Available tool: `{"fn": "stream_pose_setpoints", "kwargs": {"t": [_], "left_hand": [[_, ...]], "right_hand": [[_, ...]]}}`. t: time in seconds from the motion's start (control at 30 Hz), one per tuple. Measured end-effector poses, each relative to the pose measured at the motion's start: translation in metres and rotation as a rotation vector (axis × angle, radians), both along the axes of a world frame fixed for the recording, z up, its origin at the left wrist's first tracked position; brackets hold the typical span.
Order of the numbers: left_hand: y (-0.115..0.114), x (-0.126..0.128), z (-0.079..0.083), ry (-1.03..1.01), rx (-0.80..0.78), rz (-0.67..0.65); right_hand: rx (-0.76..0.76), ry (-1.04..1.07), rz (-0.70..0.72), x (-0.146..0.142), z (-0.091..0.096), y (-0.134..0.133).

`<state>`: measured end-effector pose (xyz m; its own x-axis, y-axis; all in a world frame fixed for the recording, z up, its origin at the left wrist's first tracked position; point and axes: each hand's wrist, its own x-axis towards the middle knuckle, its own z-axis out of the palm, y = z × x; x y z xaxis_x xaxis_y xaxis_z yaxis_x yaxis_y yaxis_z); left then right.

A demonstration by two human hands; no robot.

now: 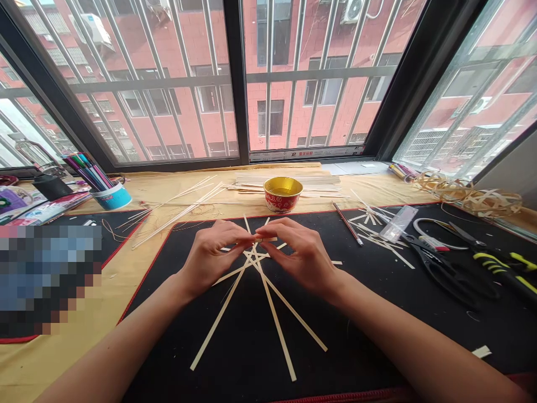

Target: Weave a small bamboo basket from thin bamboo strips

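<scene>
Several thin pale bamboo strips [268, 302] lie crossed in a fan on a black mat [377, 313], meeting at a point between my hands. My left hand [213, 252] is closed, its thumb and fingers pinching the strips at the crossing. My right hand [300, 252] is closed too, pinching a short strip end at the same crossing, fingertips almost touching the left ones. The long strip ends spread toward me on the mat.
A red and yellow bowl [283, 194] stands behind the hands. More strips [184, 210] lie at the left, a cup of pens [107, 190] further left. Scissors [444, 268], pliers [499, 263], a pencil [347, 224] and curled shavings [470, 193] are at the right.
</scene>
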<state>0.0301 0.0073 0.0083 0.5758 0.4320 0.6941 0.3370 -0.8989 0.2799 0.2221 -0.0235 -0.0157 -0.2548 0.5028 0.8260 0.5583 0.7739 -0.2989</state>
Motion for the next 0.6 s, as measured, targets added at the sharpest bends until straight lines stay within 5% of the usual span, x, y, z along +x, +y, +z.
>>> {"fn": "stream_pose_setpoints", "kwargs": {"t": [0.6], "left_hand": [[-0.0025,0.0044,0.0014,-0.053,-0.145,0.076]], "right_hand": [[-0.030,-0.051,-0.003,0.0012,0.0017,0.0004]]}}
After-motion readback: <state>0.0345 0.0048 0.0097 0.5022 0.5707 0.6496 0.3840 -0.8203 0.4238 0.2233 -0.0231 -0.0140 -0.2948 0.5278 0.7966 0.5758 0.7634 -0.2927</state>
